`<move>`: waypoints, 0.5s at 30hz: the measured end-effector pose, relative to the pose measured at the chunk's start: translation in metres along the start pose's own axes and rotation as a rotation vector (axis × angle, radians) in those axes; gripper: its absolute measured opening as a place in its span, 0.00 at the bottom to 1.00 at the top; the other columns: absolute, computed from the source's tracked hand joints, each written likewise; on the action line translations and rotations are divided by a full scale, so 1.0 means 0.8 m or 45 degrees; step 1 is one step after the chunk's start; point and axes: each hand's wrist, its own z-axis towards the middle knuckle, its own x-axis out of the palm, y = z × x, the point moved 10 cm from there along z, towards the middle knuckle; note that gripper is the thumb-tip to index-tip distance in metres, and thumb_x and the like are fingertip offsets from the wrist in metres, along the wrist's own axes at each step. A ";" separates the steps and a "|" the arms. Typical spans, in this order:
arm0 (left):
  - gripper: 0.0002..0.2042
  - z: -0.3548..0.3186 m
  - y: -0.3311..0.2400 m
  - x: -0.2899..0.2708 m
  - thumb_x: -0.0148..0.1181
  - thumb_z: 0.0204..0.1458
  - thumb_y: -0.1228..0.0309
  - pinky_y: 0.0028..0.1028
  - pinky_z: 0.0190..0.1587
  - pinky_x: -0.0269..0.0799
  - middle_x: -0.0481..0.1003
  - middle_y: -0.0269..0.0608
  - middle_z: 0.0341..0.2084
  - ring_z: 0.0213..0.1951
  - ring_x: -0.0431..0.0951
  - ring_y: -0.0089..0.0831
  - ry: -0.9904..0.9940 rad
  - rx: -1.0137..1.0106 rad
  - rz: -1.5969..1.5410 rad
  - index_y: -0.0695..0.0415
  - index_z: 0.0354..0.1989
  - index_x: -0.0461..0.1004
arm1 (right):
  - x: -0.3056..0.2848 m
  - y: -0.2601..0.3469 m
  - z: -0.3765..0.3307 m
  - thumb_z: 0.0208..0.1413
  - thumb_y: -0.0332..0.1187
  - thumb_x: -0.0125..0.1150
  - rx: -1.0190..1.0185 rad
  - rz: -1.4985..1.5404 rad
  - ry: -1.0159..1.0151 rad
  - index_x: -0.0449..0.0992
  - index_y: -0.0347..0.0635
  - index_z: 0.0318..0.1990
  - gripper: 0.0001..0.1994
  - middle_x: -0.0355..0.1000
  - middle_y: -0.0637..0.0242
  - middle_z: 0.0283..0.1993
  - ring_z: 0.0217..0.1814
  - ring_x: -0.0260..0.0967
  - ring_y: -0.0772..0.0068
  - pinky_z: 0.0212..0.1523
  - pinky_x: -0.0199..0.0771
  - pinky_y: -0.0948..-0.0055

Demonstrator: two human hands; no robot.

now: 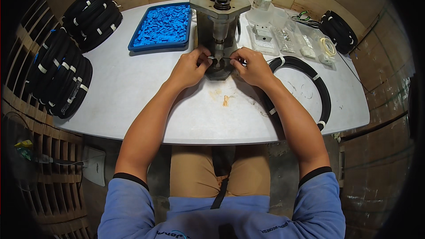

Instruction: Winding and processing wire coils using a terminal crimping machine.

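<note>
Two hands meet at the foot of the grey metal press (220, 22) on my white counter (133, 88). My left hand (188, 68) and right hand (252, 67) each have their fingers pinched shut on a thin black cable (221, 58), stretched between them right under the press head. Just beside my right forearm lies a black cable coil (318, 88). Behind my left hand sits a blue tray (137, 44) of small blue pieces, and further coil stacks (62, 75) rest at the counter's left edge.

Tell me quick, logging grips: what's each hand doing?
Left hand: closed, pinching the thin black cable at the press.
Right hand: closed, pinching the same cable.
</note>
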 end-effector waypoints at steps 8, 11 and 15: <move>0.09 0.000 -0.002 -0.003 0.61 0.61 0.71 0.36 0.43 0.78 0.83 0.52 0.33 0.37 0.84 0.43 -0.031 0.024 0.039 0.62 0.45 0.77 | 0.000 0.002 0.000 0.57 0.29 0.67 0.008 0.017 0.002 0.81 0.38 0.41 0.06 0.78 0.55 0.38 0.38 0.78 0.55 0.43 0.78 0.63; 0.10 0.000 -0.001 -0.002 0.62 0.61 0.69 0.35 0.45 0.77 0.82 0.51 0.34 0.38 0.83 0.42 -0.023 0.018 0.031 0.62 0.46 0.76 | -0.001 0.002 0.000 0.57 0.29 0.67 0.001 0.009 0.000 0.81 0.38 0.40 0.06 0.78 0.55 0.38 0.38 0.78 0.55 0.42 0.78 0.63; 0.10 0.001 -0.001 -0.001 0.62 0.61 0.69 0.35 0.44 0.77 0.82 0.51 0.35 0.37 0.83 0.41 -0.007 0.013 0.056 0.61 0.46 0.76 | -0.002 0.003 0.000 0.57 0.28 0.67 -0.013 0.010 -0.002 0.81 0.38 0.41 0.06 0.78 0.55 0.38 0.38 0.78 0.55 0.43 0.78 0.63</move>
